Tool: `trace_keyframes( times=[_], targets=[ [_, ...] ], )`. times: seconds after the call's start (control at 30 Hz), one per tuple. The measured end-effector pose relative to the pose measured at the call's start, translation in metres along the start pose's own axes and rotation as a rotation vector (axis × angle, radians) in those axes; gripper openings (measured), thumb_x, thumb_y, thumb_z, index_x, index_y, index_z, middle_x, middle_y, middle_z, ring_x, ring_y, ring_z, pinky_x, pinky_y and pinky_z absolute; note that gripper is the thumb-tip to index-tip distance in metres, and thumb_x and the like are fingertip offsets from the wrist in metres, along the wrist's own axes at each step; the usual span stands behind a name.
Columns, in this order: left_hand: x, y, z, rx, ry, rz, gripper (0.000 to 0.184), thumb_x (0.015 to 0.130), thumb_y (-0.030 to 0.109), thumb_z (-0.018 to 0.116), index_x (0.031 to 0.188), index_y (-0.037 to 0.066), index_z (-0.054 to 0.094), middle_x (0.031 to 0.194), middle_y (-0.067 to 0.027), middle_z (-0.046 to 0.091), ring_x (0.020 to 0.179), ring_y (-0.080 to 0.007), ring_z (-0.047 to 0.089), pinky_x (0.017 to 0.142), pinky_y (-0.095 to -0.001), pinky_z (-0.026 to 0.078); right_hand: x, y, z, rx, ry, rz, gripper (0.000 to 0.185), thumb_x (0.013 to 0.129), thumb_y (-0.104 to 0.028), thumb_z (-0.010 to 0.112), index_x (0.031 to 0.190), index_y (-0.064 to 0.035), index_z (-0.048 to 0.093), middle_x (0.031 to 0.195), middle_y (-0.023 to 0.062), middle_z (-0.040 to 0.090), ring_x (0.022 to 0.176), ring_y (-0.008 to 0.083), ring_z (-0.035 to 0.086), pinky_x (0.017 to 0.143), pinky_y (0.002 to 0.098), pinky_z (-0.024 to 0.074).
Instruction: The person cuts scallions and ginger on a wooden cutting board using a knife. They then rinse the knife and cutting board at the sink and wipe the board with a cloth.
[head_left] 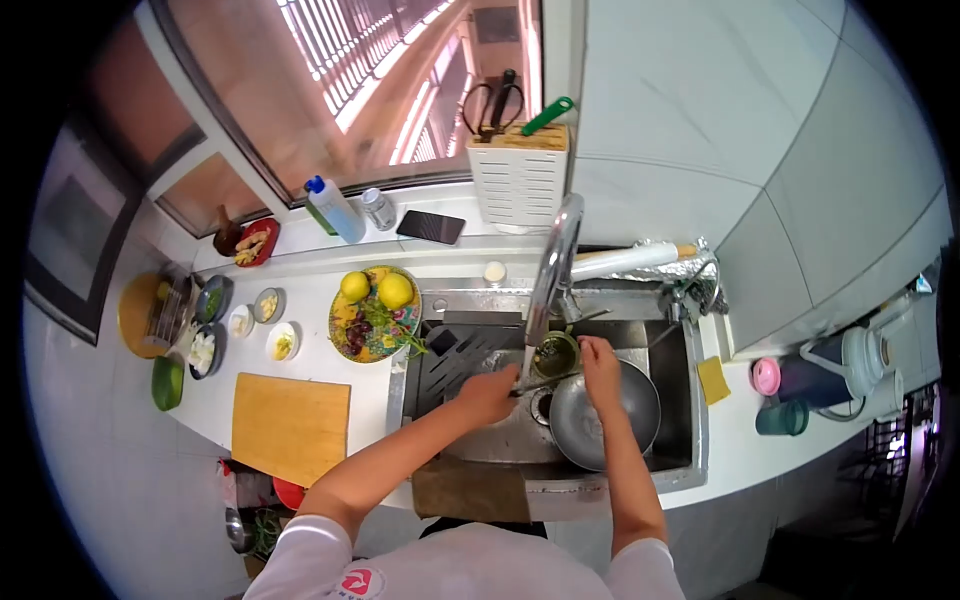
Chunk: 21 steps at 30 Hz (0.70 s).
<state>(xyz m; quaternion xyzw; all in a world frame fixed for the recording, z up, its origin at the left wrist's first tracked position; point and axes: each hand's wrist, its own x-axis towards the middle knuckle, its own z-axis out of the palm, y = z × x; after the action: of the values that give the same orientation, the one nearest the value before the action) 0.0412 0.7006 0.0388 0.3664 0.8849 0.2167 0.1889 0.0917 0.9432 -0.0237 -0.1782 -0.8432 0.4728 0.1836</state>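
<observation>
Steel sink (688, 425): pan (605, 428) inside, at 4 o'clock. Left hand (490, 396): closed around dark handle (548, 383). Right hand (601, 368): at pan's 12 o'clock rim; grip cannot be determined.

The wok (575, 428) is plain grey. A busy multicoloured pattern on yellow covers the plate (378, 350); the lemons (395, 291) are bright yellow, the chopping board (290, 420) honey-tan, the shirt (470, 570) white with a pink-red emblem (360, 582).

Pale tiled wall (680, 90) beside bright window (290, 100).
</observation>
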Motion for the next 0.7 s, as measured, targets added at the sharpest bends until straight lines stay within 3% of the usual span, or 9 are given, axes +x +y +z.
trace_keyframes(
  times=[0.07,0.13,0.23,0.4,0.47,0.53,0.6,0.63,0.7],
  targets=[
    [0.019,0.009,-0.001,-0.086,0.052,0.006,0.033,0.086,0.013,0.068,0.112,0.005,0.051,0.091,-0.0212,0.069,0.085,-0.0353,0.070,0.068,-0.0483,0.055,0.022,0.002,0.000,0.084,0.049,-0.076,0.027,0.104,-0.021,0.052,0.108,-0.0002,0.069,0.105,0.0128,0.070,0.096,0.0250,0.067,0.088,0.0345,0.0499],
    [0.040,0.028,-0.018,-0.802,-0.371,-0.490,0.026,0.093,0.009,0.062,0.116,-0.001,0.056,0.092,-0.0193,0.068,0.079,-0.0288,0.070,0.063,-0.0430,0.057,0.043,0.012,0.009,0.080,0.132,-0.140,0.026,0.104,-0.017,0.049,0.104,-0.0010,0.069,0.095,0.0096,0.068,0.090,0.0194,0.064,0.084,0.0331,0.0495],
    [0.056,0.021,0.008,-1.182,-0.302,-0.589,0.016,0.092,0.003,0.059,0.106,-0.003,0.062,0.087,-0.0176,0.068,0.069,-0.0220,0.067,0.051,-0.0348,0.056,0.060,0.022,0.012,0.170,0.091,-0.047,0.026,0.105,-0.017,0.049,0.102,-0.0011,0.068,0.091,0.0079,0.067,0.088,0.0161,0.061,0.082,0.0309,0.0485],
    [0.055,0.036,0.008,-1.349,-0.237,-0.692,0.011,0.090,0.000,0.059,0.098,-0.005,0.064,0.081,-0.0173,0.069,0.062,-0.0205,0.065,0.047,-0.0324,0.053,0.073,0.023,0.007,0.274,0.042,0.009,0.028,0.105,-0.020,0.048,0.100,-0.0012,0.069,0.090,0.0068,0.068,0.085,0.0176,0.063,0.081,0.0320,0.0489],
    [0.050,0.031,0.017,-1.361,-0.304,-0.663,0.009,0.082,0.002,0.062,0.081,-0.006,0.066,0.074,-0.0158,0.067,0.059,-0.0228,0.064,0.045,-0.0308,0.051,0.068,0.034,0.005,0.290,-0.009,-0.034,0.027,0.105,-0.021,0.051,0.101,-0.0014,0.068,0.090,0.0056,0.067,0.085,0.0157,0.062,0.081,0.0313,0.0487],
    [0.037,0.034,0.019,-1.345,-0.253,-0.662,0.008,0.082,0.003,0.062,0.084,-0.004,0.066,0.074,-0.0150,0.067,0.058,-0.0221,0.064,0.045,-0.0316,0.050,0.051,0.041,0.006,0.334,-0.018,0.017,0.024,0.103,-0.023,0.057,0.103,-0.0023,0.067,0.089,0.0045,0.066,0.086,0.0125,0.059,0.082,0.0298,0.0478],
    [0.023,0.027,0.029,-1.199,-0.262,-0.576,0.027,0.089,0.006,0.063,0.116,0.001,0.061,0.079,-0.0134,0.069,0.056,-0.0198,0.063,0.048,-0.0332,0.051,0.012,0.021,-0.001,0.351,-0.040,-0.027,0.023,0.101,-0.025,0.061,0.104,-0.0035,0.067,0.086,0.0024,0.064,0.082,0.0115,0.059,0.076,0.0302,0.0487],
    [0.011,0.033,0.026,-1.157,-0.203,-0.582,0.037,0.089,0.007,0.062,0.125,0.002,0.058,0.084,-0.0132,0.069,0.058,-0.0197,0.065,0.050,-0.0348,0.052,-0.024,0.011,-0.005,0.373,-0.085,0.082,0.023,0.100,-0.026,0.062,0.102,-0.0036,0.067,0.084,0.0021,0.064,0.078,0.0116,0.059,0.072,0.0300,0.0488],
    [-0.015,0.027,0.033,-0.945,-0.110,-0.490,0.042,0.089,0.008,0.061,0.130,0.002,0.055,0.086,-0.0144,0.069,0.060,-0.0210,0.066,0.052,-0.0358,0.053,-0.085,-0.009,0.003,0.332,-0.176,0.312,0.024,0.100,-0.027,0.061,0.097,-0.0041,0.067,0.081,0.0023,0.066,0.070,0.0125,0.059,0.062,0.0298,0.0480]
  ],
)
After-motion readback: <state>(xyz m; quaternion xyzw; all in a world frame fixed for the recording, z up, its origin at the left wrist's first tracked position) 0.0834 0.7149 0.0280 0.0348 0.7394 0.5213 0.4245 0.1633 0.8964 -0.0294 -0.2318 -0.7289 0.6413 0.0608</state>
